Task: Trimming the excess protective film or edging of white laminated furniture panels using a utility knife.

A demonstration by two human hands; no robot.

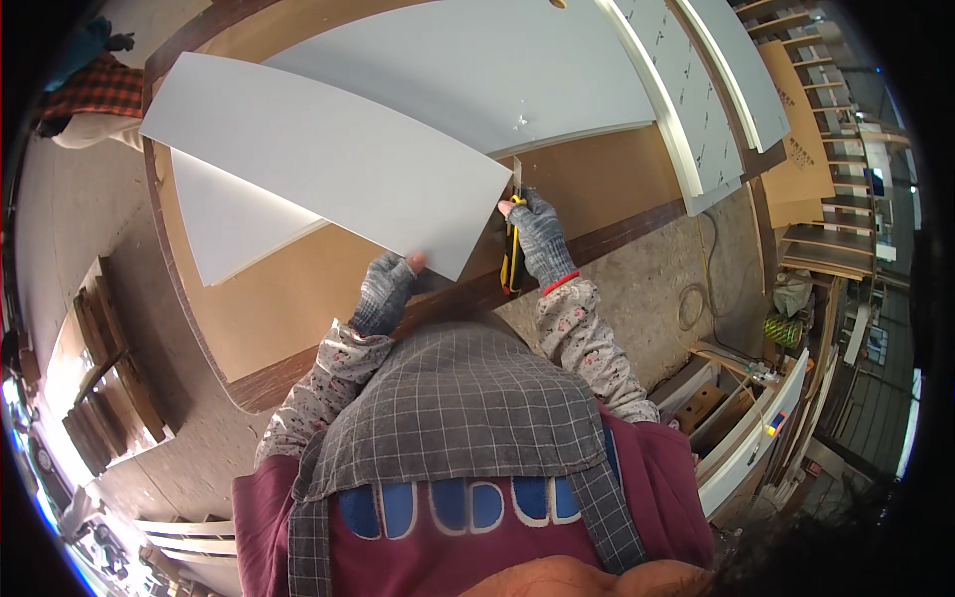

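A long pale grey panel [318, 149] slants across the table, its near end tilted up toward me. My left hand [388, 294], in a grey knit glove with bare fingertips, grips its near long edge, thumb on top and the other fingers hidden below. In my right hand [537, 234], gloved the same way, is a yellow and black utility knife [513, 239]. Its blade is out and points away from me, beside the panel's right corner. My right thumb is close to the panel's short end; whether it touches cannot be told.
Under the panel lie another white panel [239, 224] and a large grey sheet [477, 60] on the brown-topped table [264, 343]. Wrapped white boards [686, 109] stand at the right. A person in a checked garment [99, 92] is at the far left. A cable [693, 303] lies on the floor.
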